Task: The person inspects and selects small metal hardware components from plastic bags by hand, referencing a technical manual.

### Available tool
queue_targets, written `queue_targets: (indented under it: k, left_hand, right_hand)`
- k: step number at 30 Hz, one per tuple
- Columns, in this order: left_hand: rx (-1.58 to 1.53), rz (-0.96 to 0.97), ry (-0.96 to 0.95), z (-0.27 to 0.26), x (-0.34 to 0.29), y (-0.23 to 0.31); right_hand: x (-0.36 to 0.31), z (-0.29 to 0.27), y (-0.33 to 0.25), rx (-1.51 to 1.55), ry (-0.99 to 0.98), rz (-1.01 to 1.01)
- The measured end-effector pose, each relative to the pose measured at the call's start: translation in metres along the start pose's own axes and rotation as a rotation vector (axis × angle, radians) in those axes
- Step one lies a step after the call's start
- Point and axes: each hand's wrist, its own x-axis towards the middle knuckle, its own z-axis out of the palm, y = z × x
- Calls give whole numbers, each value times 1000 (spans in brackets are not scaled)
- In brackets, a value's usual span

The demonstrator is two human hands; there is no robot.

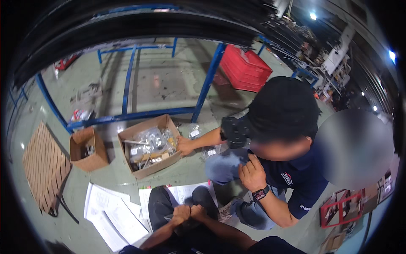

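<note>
1. Paper sheets [97, 203] lay on the floor [116, 175], some to the left of the person's knees [160, 201] and some partly hidden behind them.
2. Left hand [182, 214] and right hand [198, 212] met near the knees, fingers curled inward; whether they held anything could not be told.
3. Large cardboard box [158, 169], open-topped, stood beyond the sheets and contained clear plastic bags [154, 138].
4. Co-worker's hand [185, 145] reached to the right side of this box.
5. Small cardboard box [91, 163] stood to its left; a red plastic crate [243, 72] lay farther off, beside the blue metal frame [208, 84].
</note>
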Motion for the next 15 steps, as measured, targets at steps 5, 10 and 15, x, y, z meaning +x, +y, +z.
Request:
queue_targets:
  k: [5,10,15]
  left_hand:
    - [116,146,314,2,-27,32]
    - [52,-156,265,30,11,-35]
    - [-306,85,322,-41,-10,-41]
  right_hand:
    - [30,27,34,79,-18,212]
    - [22,-2,-15,190,76,340]
    - [19,-64,-47,937,481,-97]
